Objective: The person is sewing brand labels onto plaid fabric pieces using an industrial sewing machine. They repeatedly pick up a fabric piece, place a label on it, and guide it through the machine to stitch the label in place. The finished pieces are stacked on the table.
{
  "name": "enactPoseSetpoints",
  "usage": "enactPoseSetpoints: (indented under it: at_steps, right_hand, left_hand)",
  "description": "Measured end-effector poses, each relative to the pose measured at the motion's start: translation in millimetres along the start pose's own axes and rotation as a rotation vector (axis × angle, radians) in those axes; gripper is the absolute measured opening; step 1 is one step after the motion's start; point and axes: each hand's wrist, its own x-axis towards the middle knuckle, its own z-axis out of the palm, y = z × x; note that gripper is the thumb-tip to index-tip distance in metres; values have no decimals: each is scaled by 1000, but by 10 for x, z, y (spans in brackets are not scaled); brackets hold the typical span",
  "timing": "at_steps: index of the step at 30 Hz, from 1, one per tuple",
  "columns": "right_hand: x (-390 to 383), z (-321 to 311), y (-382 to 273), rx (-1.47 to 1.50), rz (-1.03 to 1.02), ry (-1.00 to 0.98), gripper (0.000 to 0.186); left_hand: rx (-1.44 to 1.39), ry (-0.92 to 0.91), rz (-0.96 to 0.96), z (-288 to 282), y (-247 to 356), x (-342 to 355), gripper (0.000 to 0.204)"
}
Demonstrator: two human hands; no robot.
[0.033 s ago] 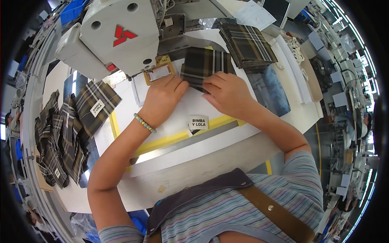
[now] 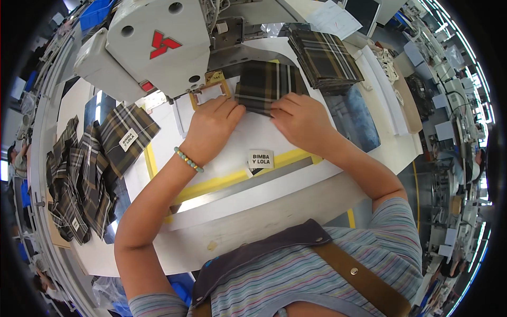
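A dark plaid fabric piece [image 2: 266, 84] in brown, black and white lies flat under the sewing machine's right side. At its near left corner my left hand [image 2: 212, 127] has its fingers closed on the edge. My right hand [image 2: 302, 124] pinches the near edge further right, with bent fingers; its thumb is mostly hidden. Left of the fabric, beside my left fingers, sits a brass-coloured clamp frame [image 2: 210, 94]. Between my forearms a small white label [image 2: 261, 159] with dark print rests on the white work surface [image 2: 232, 153].
The white sewing machine head [image 2: 153, 47] overhangs the far left. Several plaid pieces [image 2: 87, 179] are heaped at the left, near a labelled plaid piece [image 2: 128, 138]. A stack of plaid pieces [image 2: 327, 58] stands far right. Yellow tape [image 2: 222, 183] borders the work surface.
My right hand has shifted slightly to the right along the fabric's near edge, and its thumb has drawn in. My left hand stays in nearly the same place.
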Motion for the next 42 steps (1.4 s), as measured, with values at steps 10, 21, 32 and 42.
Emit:
enactPoseSetpoints:
  at_steps: [10,21,32,42]
  right_hand:
    - [249,162,60,-88,-105,-109,9]
    - [194,205,126,205,78,-162,33]
    - [127,230,160,298,107,-223,49]
    - [140,226,307,280,98,-327,42]
  left_hand:
    - [134,-102,-13,-381,-163,-340,19]
    - [144,-250,-252,-732,-143,-850,42]
    - [33,-279,-353,-771,-103,-914,57]
    - [-8,-120,-263,-824,-111,-905,38]
